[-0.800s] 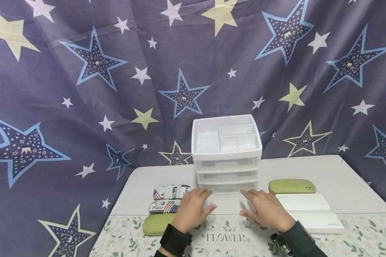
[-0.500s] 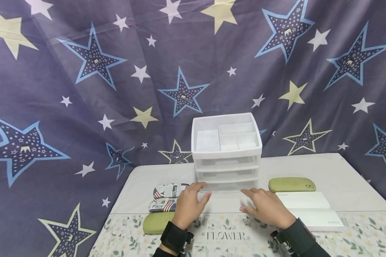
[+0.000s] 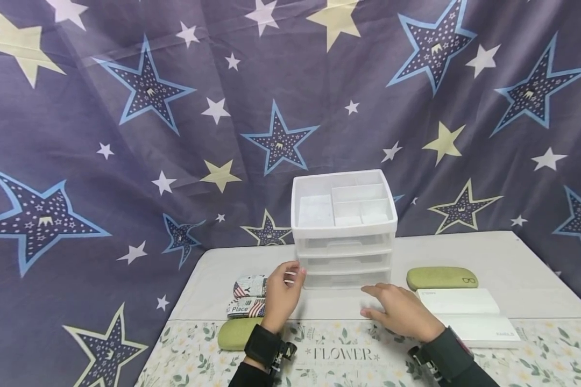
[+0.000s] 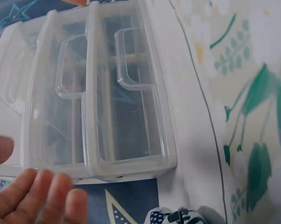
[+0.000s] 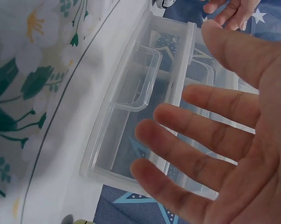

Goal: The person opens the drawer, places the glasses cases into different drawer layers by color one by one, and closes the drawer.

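The drawer unit (image 3: 344, 232) is standing just right of the frame's centre with its drawers (image 3: 346, 263) closed, so work is seemingly only beginning, while the left hand (image 3: 282, 296), loosely curved beside its lower-left corner, and the spread right hand (image 3: 401, 313), lower right, are grasping nothing.

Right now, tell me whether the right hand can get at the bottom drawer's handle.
Likely yes: the right hand, holding nothing, is in front of the drawer unit, and nothing visible blocks its way to the handle.
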`<move>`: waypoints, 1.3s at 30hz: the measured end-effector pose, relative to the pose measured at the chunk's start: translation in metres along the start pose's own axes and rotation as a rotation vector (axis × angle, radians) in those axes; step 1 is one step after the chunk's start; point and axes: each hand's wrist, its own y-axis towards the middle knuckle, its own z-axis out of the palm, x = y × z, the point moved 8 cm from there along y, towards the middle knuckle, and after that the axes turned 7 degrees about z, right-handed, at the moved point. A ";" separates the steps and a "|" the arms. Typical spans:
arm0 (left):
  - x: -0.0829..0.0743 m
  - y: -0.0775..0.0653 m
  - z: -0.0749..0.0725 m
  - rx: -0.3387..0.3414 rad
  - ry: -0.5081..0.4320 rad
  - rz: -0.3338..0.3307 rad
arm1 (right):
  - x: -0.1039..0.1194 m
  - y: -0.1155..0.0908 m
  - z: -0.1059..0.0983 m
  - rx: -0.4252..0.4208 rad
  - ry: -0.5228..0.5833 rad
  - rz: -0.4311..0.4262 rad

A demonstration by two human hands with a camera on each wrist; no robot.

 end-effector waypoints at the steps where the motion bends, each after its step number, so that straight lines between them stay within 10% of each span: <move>1: 0.000 0.001 -0.002 -0.026 0.000 0.009 | 0.000 0.000 0.001 -0.002 -0.001 0.003; 10: 0.000 0.016 -0.013 -0.159 0.036 0.043 | 0.002 0.005 0.003 -0.022 0.005 0.012; 27: 0.010 0.045 -0.012 -0.206 -0.293 -0.141 | 0.021 0.020 -0.021 -0.396 -0.032 -0.132; 39: 0.003 0.052 -0.005 -0.271 -0.322 -0.093 | 0.049 0.027 -0.040 -0.666 -0.093 -0.267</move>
